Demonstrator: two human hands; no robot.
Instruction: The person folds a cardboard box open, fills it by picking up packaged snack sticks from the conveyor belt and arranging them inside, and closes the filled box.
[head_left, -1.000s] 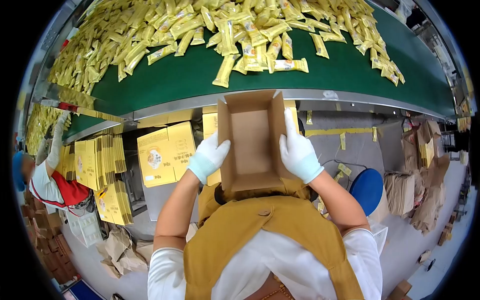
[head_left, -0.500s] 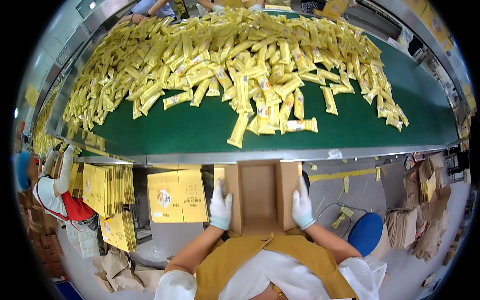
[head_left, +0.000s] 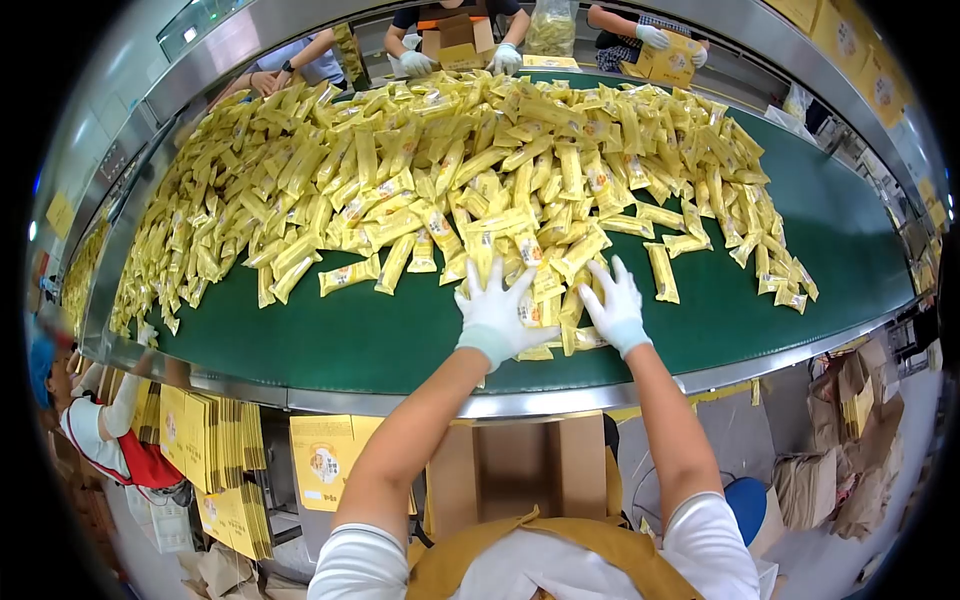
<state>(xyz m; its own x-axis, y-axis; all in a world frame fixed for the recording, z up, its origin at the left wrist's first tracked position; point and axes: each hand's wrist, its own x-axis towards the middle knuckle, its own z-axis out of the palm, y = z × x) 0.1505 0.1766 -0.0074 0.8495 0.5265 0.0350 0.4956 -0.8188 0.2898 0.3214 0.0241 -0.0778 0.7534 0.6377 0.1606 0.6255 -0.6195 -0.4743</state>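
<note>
Yellow wrapped packets [head_left: 480, 150] lie in a wide heap on the green belt [head_left: 400, 350]. My left hand [head_left: 495, 315], in a white glove, rests on packets at the heap's near edge with its fingers spread. Just right of it, my right hand [head_left: 612, 305], gloved too, touches other packets with its fingers apart. Some packets lie between the two hands. Below the belt's metal edge, an open brown box [head_left: 520, 475] stands against my apron, with neither hand on it. Its inside looks dark.
Folded yellow cartons [head_left: 325, 460] and a carton stack [head_left: 200, 435] stand at the lower left, near a co-worker in a blue cap [head_left: 42, 365]. Across the belt, co-workers handle boxes [head_left: 458, 42]. A blue stool [head_left: 745, 505] and brown paper bags [head_left: 805, 485] are at the right.
Both my hands have let go of the box and moved forward onto the packets. The view has tilted up, showing more of the co-workers across the belt.
</note>
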